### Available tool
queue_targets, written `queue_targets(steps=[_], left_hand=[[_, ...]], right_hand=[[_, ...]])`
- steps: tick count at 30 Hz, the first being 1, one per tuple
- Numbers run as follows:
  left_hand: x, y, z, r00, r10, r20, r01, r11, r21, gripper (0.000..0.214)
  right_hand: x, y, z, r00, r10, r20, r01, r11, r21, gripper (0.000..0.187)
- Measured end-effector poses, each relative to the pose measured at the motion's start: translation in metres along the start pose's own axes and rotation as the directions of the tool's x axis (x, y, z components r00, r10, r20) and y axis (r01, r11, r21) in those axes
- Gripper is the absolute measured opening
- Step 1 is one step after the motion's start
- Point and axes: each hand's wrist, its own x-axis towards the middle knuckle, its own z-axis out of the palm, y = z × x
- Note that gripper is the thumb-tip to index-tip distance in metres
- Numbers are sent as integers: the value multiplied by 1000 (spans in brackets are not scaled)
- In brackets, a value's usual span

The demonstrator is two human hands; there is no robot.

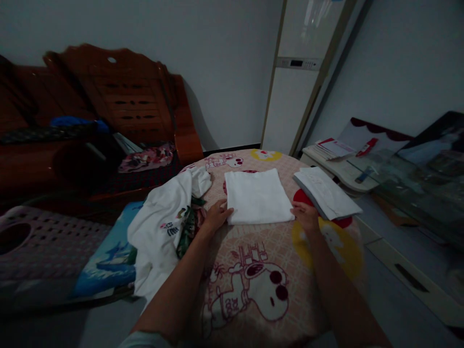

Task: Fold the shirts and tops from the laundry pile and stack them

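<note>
A white garment [258,197], folded into a rough square, lies flat on the round table with its patterned pink cloth [253,246]. At its left edge my left hand [218,214] pinches the fabric near the front corner. My right hand [305,214] grips the front right corner between thumb and fingers. To the left, a crumpled white shirt [159,224] with a small print hangs over the table edge, with a dark green patterned cloth [186,232] beside it. A folded white and grey stack of clothing [326,192] rests right of my right hand.
Behind on the left stands a wooden bench [130,96] with cloths on its seat. A tall white air conditioner [295,96] is by the wall. At right are a white cabinet [337,166] with papers and a glass table [409,188].
</note>
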Motion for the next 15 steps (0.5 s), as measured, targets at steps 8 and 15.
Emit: queue_targets(steps=[8, 15], left_hand=[[-34, 3, 1, 994, 64, 93, -35, 958, -283, 75], [-36, -2, 8, 982, 184, 29, -166, 936, -309, 59]], right_hand=[[-26, -22, 0, 975, 111, 191, -138, 981, 133, 65], [-23, -23, -1, 989, 61, 137, -82, 985, 150, 54]])
